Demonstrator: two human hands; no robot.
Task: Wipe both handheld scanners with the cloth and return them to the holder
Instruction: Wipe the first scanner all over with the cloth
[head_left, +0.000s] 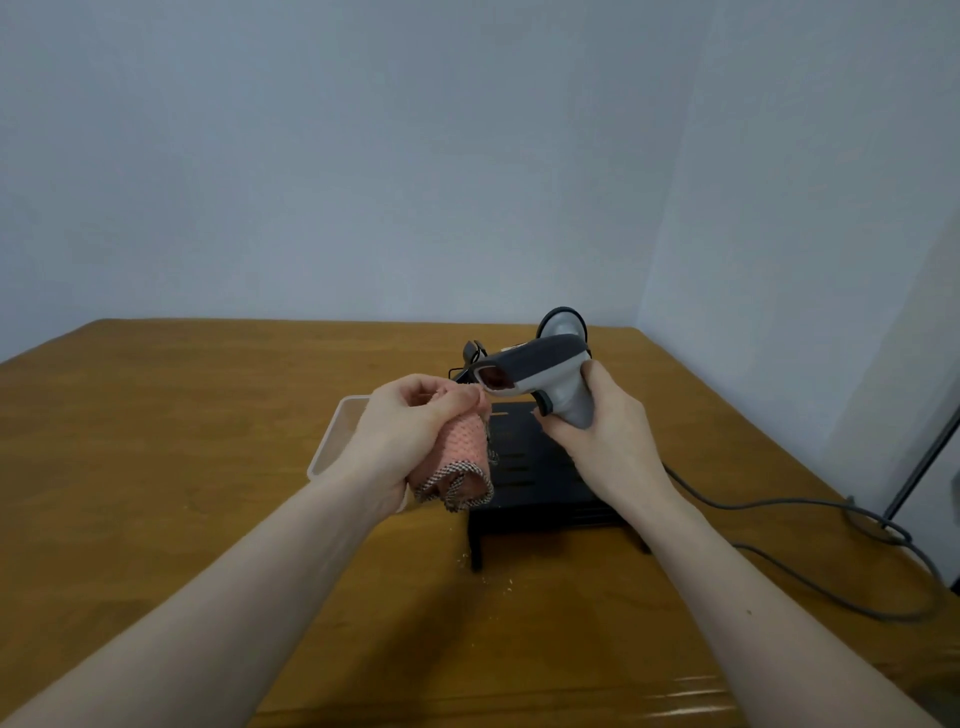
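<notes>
The right hand (597, 431) wraps its grip around the grey scanner (540, 374) handle, window turned left, above the black holder (535, 483), so the left hand (410, 431), grip pinching the pink cloth (462, 457), can reach it.

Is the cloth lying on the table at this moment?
No, the left hand holds the bunched cloth up above the table, beside the scanner.

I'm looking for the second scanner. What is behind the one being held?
Behind the held scanner in the right hand, a grey rounded part with a dark rim sticks up. The rest is covered, so I cannot tell what it is.
</notes>
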